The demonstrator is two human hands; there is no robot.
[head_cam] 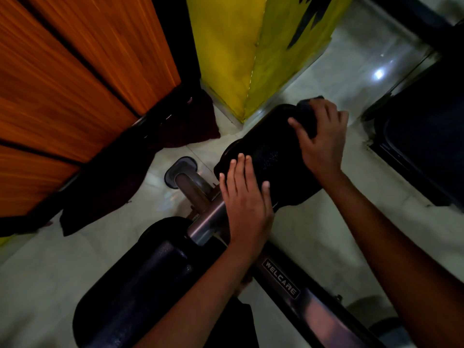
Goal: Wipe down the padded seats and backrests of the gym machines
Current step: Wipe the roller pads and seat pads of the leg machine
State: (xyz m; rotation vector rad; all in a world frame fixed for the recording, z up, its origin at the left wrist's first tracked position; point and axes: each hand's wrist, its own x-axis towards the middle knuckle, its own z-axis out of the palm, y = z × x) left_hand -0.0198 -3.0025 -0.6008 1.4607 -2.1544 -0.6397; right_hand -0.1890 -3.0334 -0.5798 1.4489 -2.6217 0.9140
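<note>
Head camera view, looking steeply down at a gym machine on a pale, glossy tiled floor [313, 237]. A black padded seat [266, 156] sits near the middle of the picture, angled from lower left to upper right. The right hand [322, 139] lies over the far, upper right end of this pad, its fingers curled around a dark cloth [307, 114] bunched against the padding. The left hand [247, 197] rests flat on the near, lower left edge of the same pad, fingers straight and close together, holding nothing. Both bare forearms reach in from the bottom edge of the picture.

Just below the left hand a brushed metal tube [208, 222] runs out from under the pad, ending in a rounded grey foot [180, 172] on the floor. A second metal frame bar [316, 305] slants toward the lower right corner and carries a label [281, 278] reading WELCARE. At the lower left, a second black padded cushion [135, 285] with a pebbled surface lies along the frame, untouched by either hand.

An orange wood-grain wall panel [75, 84] fills the upper left corner. A yellow pillar [248, 46] with a black mark stands at top centre. Between them, a dark red cloth [190, 121] hangs or lies at the foot of the wall. Dark equipment [424, 136], too dim to identify, fills the right edge.
</note>
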